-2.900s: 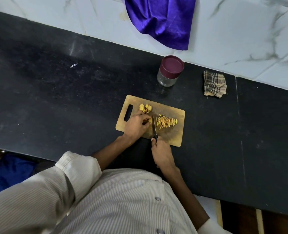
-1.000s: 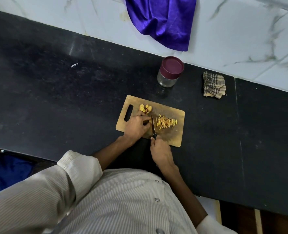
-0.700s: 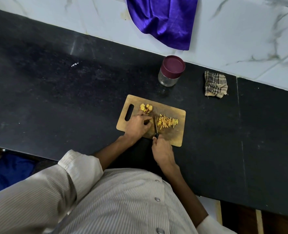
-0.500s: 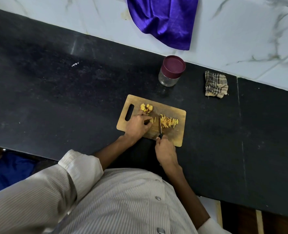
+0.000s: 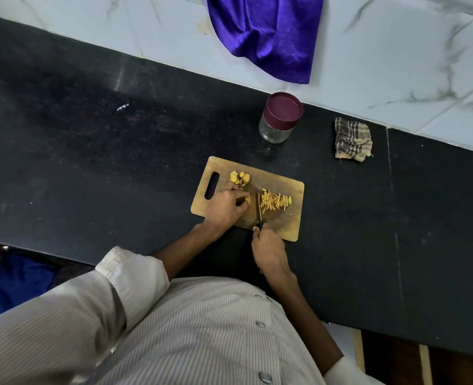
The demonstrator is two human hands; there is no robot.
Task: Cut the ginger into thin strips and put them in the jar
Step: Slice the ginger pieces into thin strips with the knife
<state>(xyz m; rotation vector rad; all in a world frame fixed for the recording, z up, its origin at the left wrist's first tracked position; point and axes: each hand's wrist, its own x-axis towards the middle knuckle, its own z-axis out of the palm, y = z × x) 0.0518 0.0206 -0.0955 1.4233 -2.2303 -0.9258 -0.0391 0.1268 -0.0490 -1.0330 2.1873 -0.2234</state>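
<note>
Right now the left hand lies on the wooden cutting board, fingers curled down over a small ginger piece that peeks out at the fingertips, pinned against the board. Just beside that piece, on its right, the knife blade stands on edge and runs away from the person, its tip toward the far side of the board. The right hand grips the dark knife handle at the board's near edge, fingers wrapped round it, with the wrist and forearm angling back toward the body at the lower right. The left forearm reaches in from the lower left, its white sleeve rolled up.

To the right of the blade sits a loose heap of cut ginger strips, near the blade; whether any touch it cannot be told. Beyond the left fingers, near the board's handle slot, lies a small cluster of ginger slices. The glass jar stands upright on the black countertop past the board's far edge, apart from it, with its maroon lid on. A checked cloth lies to the jar's right, and a purple cloth hangs against the tiled wall.
</note>
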